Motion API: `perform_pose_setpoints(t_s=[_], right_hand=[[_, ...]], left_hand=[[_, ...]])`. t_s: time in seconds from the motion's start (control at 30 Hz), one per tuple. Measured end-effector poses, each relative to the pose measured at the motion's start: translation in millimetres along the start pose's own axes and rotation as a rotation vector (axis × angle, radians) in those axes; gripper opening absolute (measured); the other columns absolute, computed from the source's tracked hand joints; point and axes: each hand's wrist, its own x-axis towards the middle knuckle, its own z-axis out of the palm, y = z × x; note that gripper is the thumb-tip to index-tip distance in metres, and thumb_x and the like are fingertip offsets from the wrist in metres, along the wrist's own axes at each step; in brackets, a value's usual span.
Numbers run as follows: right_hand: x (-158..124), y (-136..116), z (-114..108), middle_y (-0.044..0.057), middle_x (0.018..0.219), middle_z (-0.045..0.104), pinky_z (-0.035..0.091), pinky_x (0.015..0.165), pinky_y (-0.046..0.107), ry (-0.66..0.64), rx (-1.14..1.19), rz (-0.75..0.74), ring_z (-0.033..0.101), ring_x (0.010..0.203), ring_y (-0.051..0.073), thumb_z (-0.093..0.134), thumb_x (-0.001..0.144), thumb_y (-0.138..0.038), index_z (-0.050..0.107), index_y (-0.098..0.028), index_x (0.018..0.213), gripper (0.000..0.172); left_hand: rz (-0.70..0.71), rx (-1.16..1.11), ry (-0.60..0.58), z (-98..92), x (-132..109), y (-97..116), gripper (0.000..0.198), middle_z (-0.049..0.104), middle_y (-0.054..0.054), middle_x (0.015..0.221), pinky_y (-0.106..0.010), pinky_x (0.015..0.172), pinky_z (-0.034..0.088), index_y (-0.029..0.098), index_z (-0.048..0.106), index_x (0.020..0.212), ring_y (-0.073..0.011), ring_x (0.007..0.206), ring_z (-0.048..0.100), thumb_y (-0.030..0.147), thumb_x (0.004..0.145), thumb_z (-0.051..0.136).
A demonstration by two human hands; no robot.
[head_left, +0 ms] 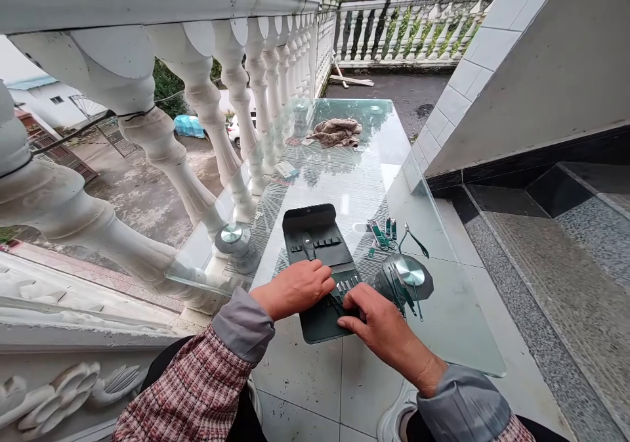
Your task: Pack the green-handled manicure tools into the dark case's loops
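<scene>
The right hand (378,320) pinches a slim steel tool (343,289) in the loops of an open black manicure case (309,217), and the left hand (295,289) lies released on it. The case sits towards the near edge of the glass desk (394,192), with open glass beyond; loose clippers (380,235) lie just right.

Slots of the manicure case (319,327) hidden under the right hand (381,324)

We count: 1 left hand (295,289) | 1 right hand (388,327) | 1 black leather case (309,217) | 1 crumpled cloth (335,133) | 4 steel table supports (231,235)
</scene>
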Motion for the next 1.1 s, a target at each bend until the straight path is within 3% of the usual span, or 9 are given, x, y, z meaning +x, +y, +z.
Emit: perform_pose_setpoints(t_s=[0.27,0.4,0.5,0.6,0.67,0.8,0.97,1.1], right_hand=[[0.6,-2.2,-1.2,-0.002,0.074,0.052,0.039,0.057,0.025,-0.005,-0.007,-0.010,0.050,0.066,0.013,0.062,0.074,-0.013,0.047,-0.022,0.072,0.018],[0.1,-1.6,-0.8,-0.002,0.074,0.053,0.039,0.057,0.025,-0.003,0.016,-0.021,0.050,0.066,0.013,0.062,0.074,-0.014,0.047,-0.022,0.072,0.017],[-0.5,-1.8,-1.3,-0.002,0.075,0.052,0.041,0.056,0.025,0.034,0.081,0.000,0.048,0.062,0.012,0.060,0.078,-0.017,0.049,-0.022,0.076,0.012],[-1.4,-4.1,-3.3,0.000,0.076,0.054,0.044,0.057,0.026,0.237,0.132,0.004,0.048,0.059,0.012,0.054,0.085,-0.023,0.053,-0.022,0.083,0.003],[-2.6,-6.5,-4.6,0.003,0.082,0.057,0.046,0.064,0.028,0.356,0.121,-0.058,0.053,0.068,0.014,0.050,0.089,-0.024,0.055,-0.021,0.089,0.006],[-6.1,-10.4,-2.6,0.005,0.079,0.061,0.044,0.070,0.030,0.359,-0.060,-0.232,0.055,0.076,0.017,0.048,0.090,-0.020,0.059,-0.020,0.089,0.011],[-9.4,-10.4,0.3,0.003,0.062,0.055,0.038,0.060,0.029,0.296,-0.277,-0.251,0.048,0.060,0.015,0.041,0.091,-0.016,0.059,-0.019,0.071,0.028],[-11.1,4.5,-13.8,0.004,0.070,0.063,0.042,0.064,0.027,0.350,-0.258,-0.177,0.056,0.066,0.015,0.043,0.090,-0.018,0.064,-0.018,0.082,0.022]], left_hand=[[0.004,0.025,0.014,-3.5,-4.3,-14.8,0.015,0.053,-0.003,0.072,-0.030,0.059,0.034,0.017,0.050,0.078,-0.0171,0.068,0.046,0.010,0.091,0.046],[-0.107,0.089,0.022,-10.7,-13.3,-25.7,0.020,0.053,-0.004,0.073,-0.029,0.058,0.035,0.017,0.049,0.077,-0.0174,0.068,0.046,0.005,0.090,0.040],[-0.178,0.144,0.091,-18.7,-17.2,-27.6,0.024,0.052,-0.003,0.072,-0.028,0.059,0.035,0.017,0.049,0.076,-0.0164,0.067,0.044,0.003,0.090,0.035],[-0.081,0.146,0.207,-24.6,-14.6,-18.1,0.022,0.052,-0.003,0.073,-0.028,0.061,0.036,0.016,0.050,0.080,-0.0159,0.069,0.045,0.008,0.094,0.034],[0.018,0.124,0.265,-26.4,-10.6,-7.7,0.019,0.053,-0.002,0.074,-0.028,0.064,0.037,0.015,0.052,0.084,-0.0154,0.071,0.046,0.012,0.095,0.036],[0.162,0.025,0.298,-23.3,-3.0,11.8,0.019,0.055,-0.003,0.077,-0.028,0.069,0.041,0.015,0.053,0.084,-0.0153,0.075,0.050,0.016,0.095,0.038],[0.125,-0.063,0.273,-15.3,3.2,24.5,0.025,0.054,-0.002,0.071,-0.027,0.065,0.044,0.015,0.052,0.077,-0.0140,0.069,0.050,0.014,0.096,0.035],[-0.055,-0.107,0.366,-13.6,4.8,24.2,0.021,0.060,-0.008,0.101,-0.030,0.084,0.048,0.014,0.053,0.105,-0.0172,0.099,0.054,0.015,0.097,0.033]])
